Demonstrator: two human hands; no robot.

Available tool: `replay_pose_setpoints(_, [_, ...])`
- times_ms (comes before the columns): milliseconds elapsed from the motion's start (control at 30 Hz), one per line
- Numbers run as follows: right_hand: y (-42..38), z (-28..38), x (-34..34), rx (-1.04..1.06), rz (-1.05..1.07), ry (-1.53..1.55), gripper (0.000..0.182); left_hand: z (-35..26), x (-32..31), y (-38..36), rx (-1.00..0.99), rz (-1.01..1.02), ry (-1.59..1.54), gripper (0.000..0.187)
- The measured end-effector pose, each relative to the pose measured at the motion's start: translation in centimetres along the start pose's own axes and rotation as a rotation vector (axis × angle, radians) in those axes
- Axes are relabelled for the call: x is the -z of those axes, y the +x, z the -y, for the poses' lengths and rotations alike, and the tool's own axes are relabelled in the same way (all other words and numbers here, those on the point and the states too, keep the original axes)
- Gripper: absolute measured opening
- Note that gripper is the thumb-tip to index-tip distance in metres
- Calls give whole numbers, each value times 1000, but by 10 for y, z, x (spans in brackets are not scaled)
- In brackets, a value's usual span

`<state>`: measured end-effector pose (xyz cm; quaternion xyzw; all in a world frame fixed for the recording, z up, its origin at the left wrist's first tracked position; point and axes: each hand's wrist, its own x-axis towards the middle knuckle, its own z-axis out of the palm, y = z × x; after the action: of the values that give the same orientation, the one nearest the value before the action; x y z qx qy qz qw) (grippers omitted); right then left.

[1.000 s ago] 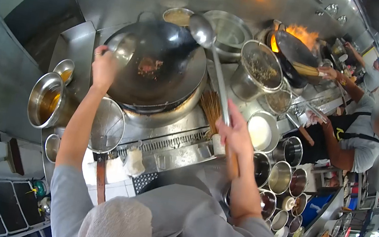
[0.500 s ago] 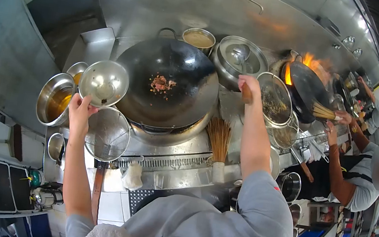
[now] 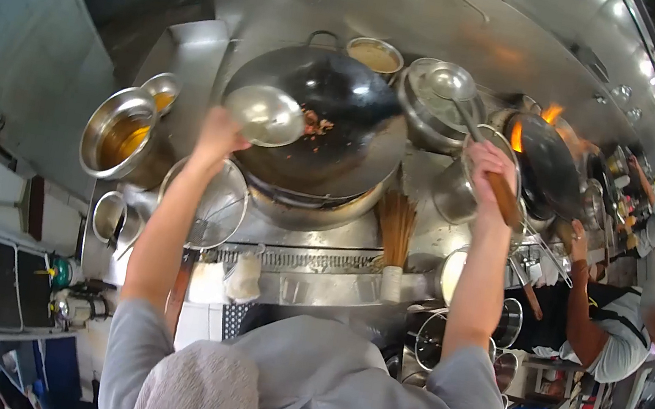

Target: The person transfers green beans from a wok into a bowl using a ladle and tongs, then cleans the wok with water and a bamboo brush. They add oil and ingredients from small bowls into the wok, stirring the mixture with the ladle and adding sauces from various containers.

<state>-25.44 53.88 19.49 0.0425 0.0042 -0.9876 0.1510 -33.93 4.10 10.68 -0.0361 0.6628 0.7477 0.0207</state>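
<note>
Over the left part of the large dark wok (image 3: 353,153), my left hand (image 3: 223,133) grips a shallow metal bowl (image 3: 266,116) by its edge. Small reddish-brown bits of food (image 3: 316,124) lie in the wok beside the bowl. My right hand (image 3: 491,169) is closed round the wooden handle of a metal ladle (image 3: 452,82). The ladle's cup is raised over the metal pot (image 3: 409,119) right of the wok. A round wire strainer (image 3: 216,217) rests below my left hand.
A pot of yellow oil (image 3: 100,160) stands at the left. A bamboo brush (image 3: 395,232) lies below the wok's right side. Flames rise by a second wok (image 3: 546,166) at the right, where a co-worker's arm (image 3: 582,309) reaches in. A pot of cloudy liquid (image 3: 373,56) stands behind.
My left hand has moved the bowl right, over the wok. My right hand has shifted right and the ladle is lifted. The co-worker's brush no longer shows over the second wok.
</note>
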Motion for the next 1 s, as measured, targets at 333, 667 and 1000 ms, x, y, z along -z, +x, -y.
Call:
replay_pose_setpoints(333, [-75, -170, -6, 37, -86, -15, 30, 47, -76, 54, 168, 276, 2, 20])
replay_pose_setpoints(667, [-81, -213, 26, 55, -137, -664, 47, 37, -73, 52, 235, 204, -76, 12])
replay_pose_setpoints(1000, [-81, -185, 36, 44, -151, -679, 46, 20, -74, 60, 130, 49, 283, 11])
